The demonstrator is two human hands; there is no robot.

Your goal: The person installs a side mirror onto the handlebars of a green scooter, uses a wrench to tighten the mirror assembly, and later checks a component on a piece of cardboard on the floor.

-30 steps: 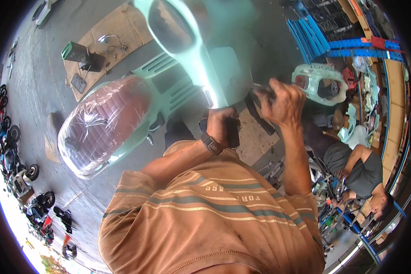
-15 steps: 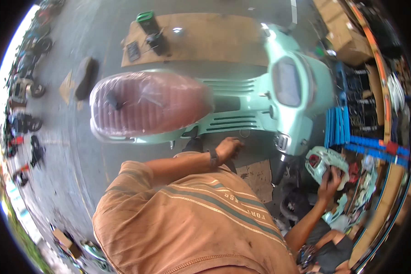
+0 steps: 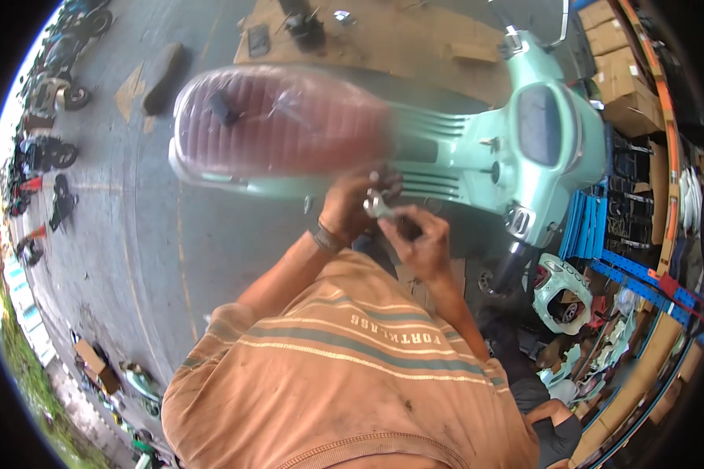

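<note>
My right hand [image 3: 421,241] is closed, its fingers pinching a small silvery metal piece [image 3: 377,205] shaped like a spanner's end. My left hand [image 3: 349,205] wears a wrist strap and is right beside that piece. Its fingers are curled and partly blurred, so what they hold is hidden. Both hands are in front of my chest, along the near side of a mint-green scooter [image 3: 477,176]. The scooter's ribbed, reddish-brown seat [image 3: 278,129] is wrapped in clear plastic, with a dark small object [image 3: 224,107] lying on top.
A mint-green body panel [image 3: 551,285] with a round opening lies at the right, near blue rack beams [image 3: 649,285]. Cardboard boxes [image 3: 630,94] are stacked behind. A cardboard sheet [image 3: 414,47] lies beyond the scooter. Another person's arm [image 3: 551,412] shows at the lower right.
My right hand has left the mint-green panel at the right and come to my left hand, with the metal piece now in its fingers. My left hand has moved slightly left and up.
</note>
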